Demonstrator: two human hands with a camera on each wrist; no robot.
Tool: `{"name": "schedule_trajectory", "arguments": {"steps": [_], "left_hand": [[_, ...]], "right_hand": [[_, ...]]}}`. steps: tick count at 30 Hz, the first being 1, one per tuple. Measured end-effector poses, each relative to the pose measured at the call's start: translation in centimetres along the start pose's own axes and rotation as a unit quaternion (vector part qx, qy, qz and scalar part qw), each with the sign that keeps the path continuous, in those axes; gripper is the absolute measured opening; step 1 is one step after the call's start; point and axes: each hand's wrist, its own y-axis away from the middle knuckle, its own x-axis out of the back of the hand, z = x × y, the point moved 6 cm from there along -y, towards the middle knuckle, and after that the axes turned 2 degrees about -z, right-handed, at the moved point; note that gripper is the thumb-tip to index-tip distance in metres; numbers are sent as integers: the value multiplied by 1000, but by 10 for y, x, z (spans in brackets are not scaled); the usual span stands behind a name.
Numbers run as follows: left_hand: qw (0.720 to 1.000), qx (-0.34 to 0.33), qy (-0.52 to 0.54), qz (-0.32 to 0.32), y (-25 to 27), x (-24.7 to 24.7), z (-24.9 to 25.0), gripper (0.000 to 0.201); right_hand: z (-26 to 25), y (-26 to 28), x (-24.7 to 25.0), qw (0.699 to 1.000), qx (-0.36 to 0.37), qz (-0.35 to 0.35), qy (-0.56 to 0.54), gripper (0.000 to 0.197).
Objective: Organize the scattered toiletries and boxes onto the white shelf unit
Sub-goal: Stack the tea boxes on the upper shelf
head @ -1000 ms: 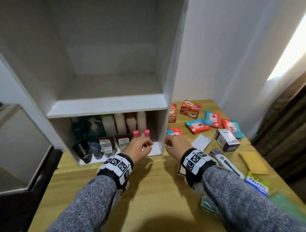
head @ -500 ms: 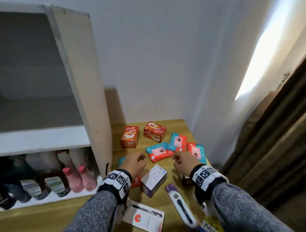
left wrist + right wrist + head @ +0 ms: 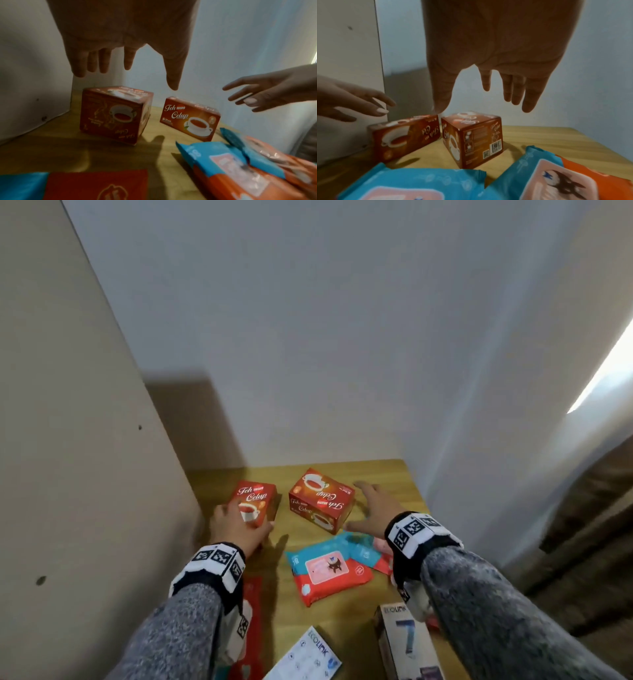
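Two red "Teh Celup" tea boxes stand at the back of the wooden table point(image 3: 376, 474). My left hand point(image 3: 236, 525) hovers over the near side of the left tea box point(image 3: 255, 503). In the left wrist view its fingers point(image 3: 102, 60) are spread above that box point(image 3: 116, 116) without touching it. My right hand point(image 3: 368, 505) is open beside the right tea box point(image 3: 322, 505), thumb near its front corner. The right wrist view shows the straight fingers point(image 3: 513, 88) above this box point(image 3: 472, 139). The shelf unit's side panel point(image 3: 85, 440) rises at the left.
Blue-and-orange wipe packs point(image 3: 329, 571) lie just in front of the tea boxes. An Ecolink box point(image 3: 407, 642), a white leaflet point(image 3: 308, 655) and a flat red packet point(image 3: 251, 611) lie nearer me. The wall is behind and a brown curtain point(image 3: 599, 508) hangs at the right.
The view swung right, away from the shelf front. Both hands moved from the lower shelf opening to the tea boxes at the back of the table and spread open.
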Motion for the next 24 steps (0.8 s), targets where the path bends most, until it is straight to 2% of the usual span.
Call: {"name": "schedule_trajectory", "arguments": {"steps": [5,7,12,19,24], "left_hand": [[998,41,-12,-38,-23,-16,-8,105],[997,51,-21,-45,-32,-20,-11,108],[997,57,1,-43,-34,-25,-22,105],[999,-4,29,15,10,6,7,79],[996,-70,57,14,78,39,37,80]], "right_hand": [[-6,-58,-29,999,-7,-20,50,112],[-10,-70,-41,998,-4,-28,59,111],[-13,-72,-47,998,-17,33,42,98],[-20,-6,3,995,-22,89,-26,85],[-29,80,47,987,-13,147,-57,79]]}}
